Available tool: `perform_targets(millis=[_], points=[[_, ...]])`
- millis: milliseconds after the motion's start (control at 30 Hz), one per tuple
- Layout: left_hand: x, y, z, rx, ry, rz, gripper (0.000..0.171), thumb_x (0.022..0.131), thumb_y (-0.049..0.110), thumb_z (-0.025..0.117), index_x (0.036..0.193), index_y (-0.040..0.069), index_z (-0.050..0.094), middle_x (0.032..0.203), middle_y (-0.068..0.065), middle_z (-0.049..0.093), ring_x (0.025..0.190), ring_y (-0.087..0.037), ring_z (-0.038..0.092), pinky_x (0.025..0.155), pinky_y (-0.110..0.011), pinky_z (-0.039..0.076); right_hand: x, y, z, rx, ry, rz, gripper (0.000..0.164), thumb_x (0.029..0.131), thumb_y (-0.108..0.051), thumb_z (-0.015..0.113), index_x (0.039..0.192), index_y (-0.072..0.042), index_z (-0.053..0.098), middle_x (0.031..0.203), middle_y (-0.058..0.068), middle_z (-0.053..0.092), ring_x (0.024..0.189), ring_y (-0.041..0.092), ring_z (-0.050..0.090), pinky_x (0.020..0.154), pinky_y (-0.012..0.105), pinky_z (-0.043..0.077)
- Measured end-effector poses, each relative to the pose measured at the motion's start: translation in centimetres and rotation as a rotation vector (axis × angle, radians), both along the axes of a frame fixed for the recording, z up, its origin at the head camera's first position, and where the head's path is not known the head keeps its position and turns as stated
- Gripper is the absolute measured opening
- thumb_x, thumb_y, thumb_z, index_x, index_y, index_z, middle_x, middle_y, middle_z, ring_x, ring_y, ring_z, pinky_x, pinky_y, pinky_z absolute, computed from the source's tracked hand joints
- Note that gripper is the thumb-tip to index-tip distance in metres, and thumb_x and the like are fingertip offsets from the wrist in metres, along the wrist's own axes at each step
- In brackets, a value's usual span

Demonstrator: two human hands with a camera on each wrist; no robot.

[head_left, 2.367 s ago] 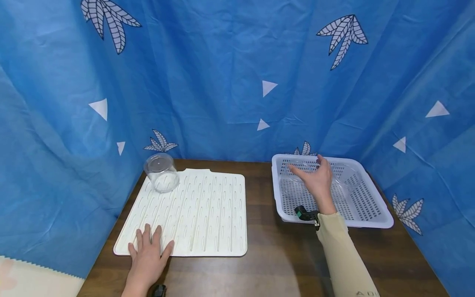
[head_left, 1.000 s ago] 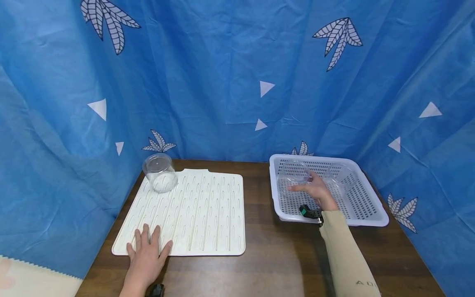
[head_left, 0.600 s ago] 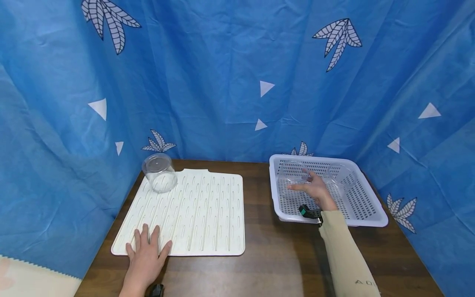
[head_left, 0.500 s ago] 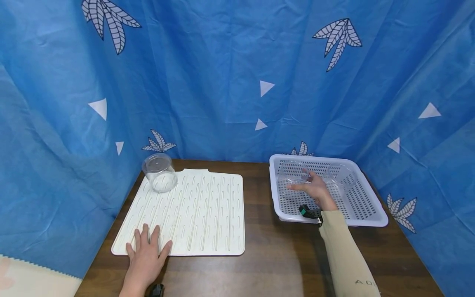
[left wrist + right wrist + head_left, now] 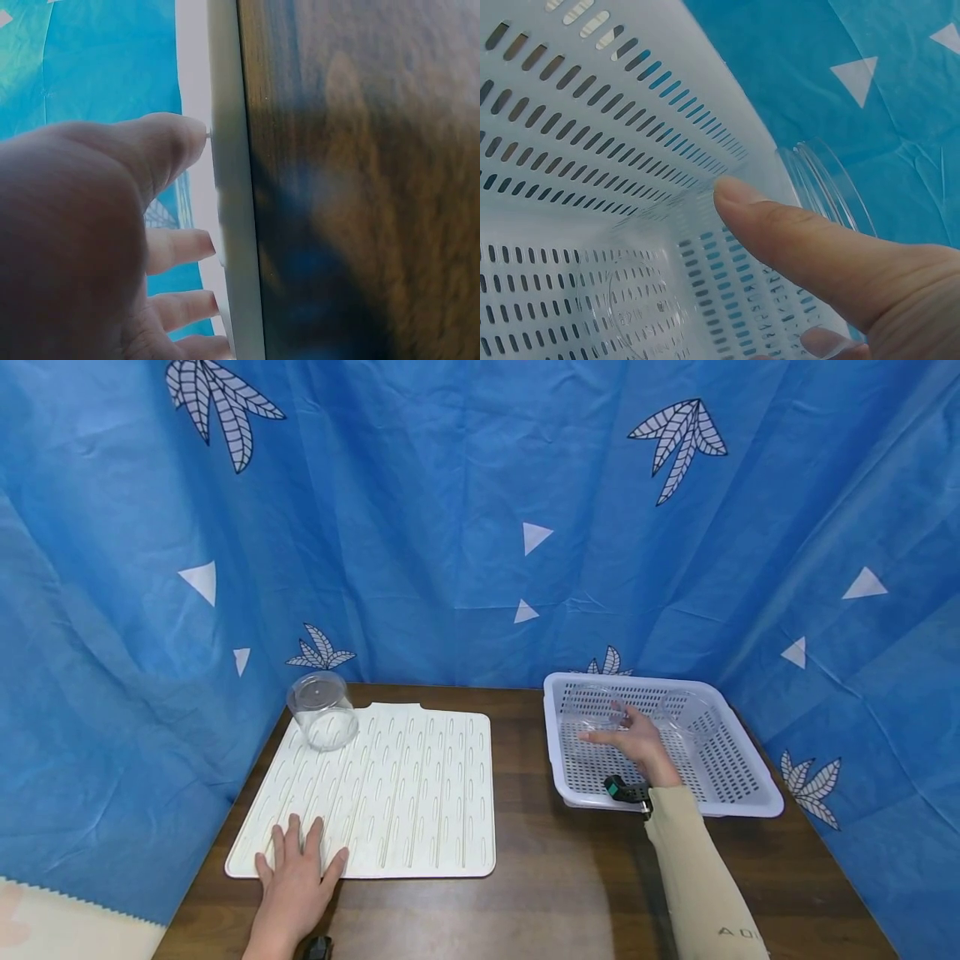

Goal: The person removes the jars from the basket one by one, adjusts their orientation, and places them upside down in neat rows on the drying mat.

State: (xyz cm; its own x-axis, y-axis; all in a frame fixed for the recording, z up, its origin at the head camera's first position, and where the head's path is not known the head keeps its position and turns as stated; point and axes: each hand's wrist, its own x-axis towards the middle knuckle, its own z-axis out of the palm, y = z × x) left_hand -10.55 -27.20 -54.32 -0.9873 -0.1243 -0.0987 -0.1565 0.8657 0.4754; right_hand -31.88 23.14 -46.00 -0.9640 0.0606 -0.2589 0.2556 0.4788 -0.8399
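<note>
Both hands of the person are at work far from each other, one at each side of the worktop (image 5: 532, 877), as I see from my place. On the left, the left hand (image 5: 296, 889) rests with its fingers spread on the near left corner of a white mat (image 5: 405, 793), and it grips nothing; at the thumb, the left wrist view shows the tip just at the edge of the mat. On the right, the right hand (image 5: 637, 739) reaches down into a pale plastic basket (image 5: 735, 808), and its thumb and forefinger are parted around the side of a clear jar (image 5: 592, 708). Because the jar is so transparent, I cannot tell whether these fingers already press on its wall or only lie beside it. This jar is in the far left part of the basket, ahead of the right hand and a little to its left, so the right hand is by much the nearer one. Its axis seems to me upright, with a round end upward, but the lower part is difficult to read. A second jar (image 5: 686, 714) is also in the basket, to the right of these fingers; how it lies I cannot say. One third jar (image 5: 322, 710) stands at the far left corner of the mat, well beyond the left hand.
</note>
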Motion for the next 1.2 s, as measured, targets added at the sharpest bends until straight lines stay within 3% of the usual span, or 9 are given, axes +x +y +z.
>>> perform_targets(millis=[300,733,867,1067,1200], points=[[0.1,-0.2,-0.1,-0.001,-0.012,-0.002,0.076,0.113,0.035,0.061,0.157,-0.020,0.033,0.162,-0.055,0.004,0.151,-0.076,-0.009,0.109,-0.093,-0.005,0.7,0.1,0.7,0.035,-0.002,-0.027,0.122,0.087,-0.038,0.095,0.175,-0.007,0.017,0.172,0.034,0.026,0.154,0.055,0.034,0.125,0.069,0.030],[0.1,-0.1,0.2,0.007,-0.010,-0.005,0.074,0.112,0.033,0.062,0.157,-0.019,0.035,0.163,-0.054,0.006,0.152,-0.075,-0.004,0.110,-0.093,-0.003,2.6,0.0,2.6,0.031,0.235,-0.098,0.117,0.088,-0.042,0.094,0.173,-0.003,0.024,0.164,0.032,0.042,0.145,0.049,0.047,0.117,0.065,0.045],[0.1,-0.3,0.4,-0.012,-0.023,-0.010,0.074,0.112,0.034,0.061,0.158,-0.018,0.035,0.163,-0.054,0.007,0.152,-0.075,-0.002,0.111,-0.093,0.000,3.0,-0.1,3.2,0.033,0.253,-0.116,0.118,0.087,-0.044,0.095,0.173,-0.003,0.026,0.167,0.031,0.040,0.150,0.049,0.044,0.118,0.065,0.044],[0.0,-0.7,1.0,0.001,-0.075,-0.026,0.074,0.114,0.037,0.056,0.159,-0.018,0.034,0.164,-0.053,0.007,0.152,-0.073,0.000,0.114,-0.091,0.001,3.8,-0.1,3.9,0.062,0.368,-0.121,0.111,0.085,-0.041,0.097,0.170,-0.005,0.036,0.165,0.027,0.046,0.152,0.046,0.042,0.120,0.067,0.039],[-0.2,-0.4,2.1,0.019,-0.040,-0.038,0.074,0.115,0.038,0.056,0.157,-0.019,0.036,0.163,-0.052,0.017,0.153,-0.072,0.009,0.118,-0.087,0.007,4.2,-0.3,4.5,0.075,0.457,-0.132,0.109,0.085,-0.038,0.098,0.170,-0.007,0.037,0.166,0.024,0.047,0.154,0.043,0.043,0.121,0.066,0.039]])
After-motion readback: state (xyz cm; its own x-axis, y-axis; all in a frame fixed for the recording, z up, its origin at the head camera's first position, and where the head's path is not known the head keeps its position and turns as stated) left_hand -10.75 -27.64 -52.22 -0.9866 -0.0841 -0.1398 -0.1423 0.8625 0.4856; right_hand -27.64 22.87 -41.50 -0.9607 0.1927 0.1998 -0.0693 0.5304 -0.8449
